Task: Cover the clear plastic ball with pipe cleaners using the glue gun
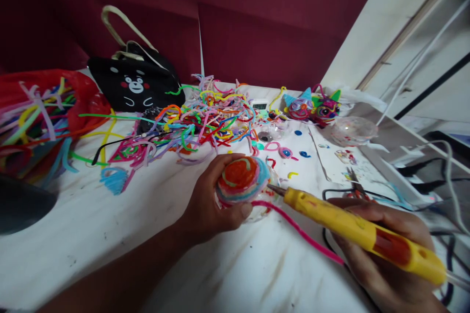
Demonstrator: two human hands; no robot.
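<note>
My left hand (213, 200) is closed around a round ball wrapped in coiled pipe cleaners (242, 178), orange in the middle with pale blue and pink rings. A loose magenta pipe cleaner (301, 231) trails from the ball's lower edge toward the right. In my right hand (385, 239) is a yellow hot glue gun (341, 222) shaped like a pen. Its dark metal tip points left and sits at the ball's right side; whether they touch I cannot tell. Behind the ball, a clear plastic piece (262, 212) shows in part.
A tangled heap of pipe cleaners (216, 117) lies mid-table, beside a red bag (88, 107) of more. A black handbag (135, 83) stands behind. At right are two finished animal heads (325, 107), a clear bowl (354, 130), scissors (355, 183), cables and a white tray (407, 176).
</note>
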